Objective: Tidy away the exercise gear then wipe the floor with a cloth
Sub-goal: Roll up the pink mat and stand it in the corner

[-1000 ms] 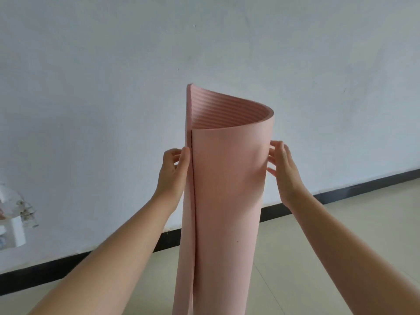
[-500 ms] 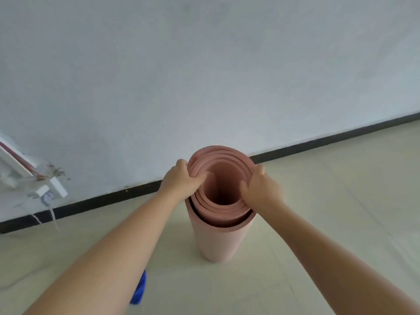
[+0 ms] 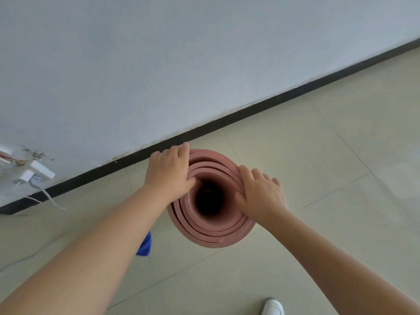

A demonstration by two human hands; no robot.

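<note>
1. Pink exercise mat [image 3: 211, 233] stands rolled and on end on the tiled floor [image 3: 295, 155]; viewed straight down its hollow core; coils loose, spiral edge visible.
2. Left hand [image 3: 169, 173] grips the top rim on its own side; thumb hooked inside over the inner coils, fingers curled down the outside; closed on the mat.
3. Right hand [image 3: 261, 194] lies on the opposite rim; palm down, fingers spread over the outer coils, thumb toward the core; it presses rather than clasps; touching the mat.
4. Blue cloth [image 3: 144, 244] on the floor just below the left forearm, partly hidden by it; near the mat, not touching it.
5. Black skirting [image 3: 272, 105] and pale wall [image 3: 159, 53] just beyond the left hand's fingertips.
6. White socket block with plug and cable [image 3: 34, 176] well to the left of the left hand, at the wall.
7. White shoe tip [image 3: 272, 306] below the right forearm, at the bottom edge.
</note>
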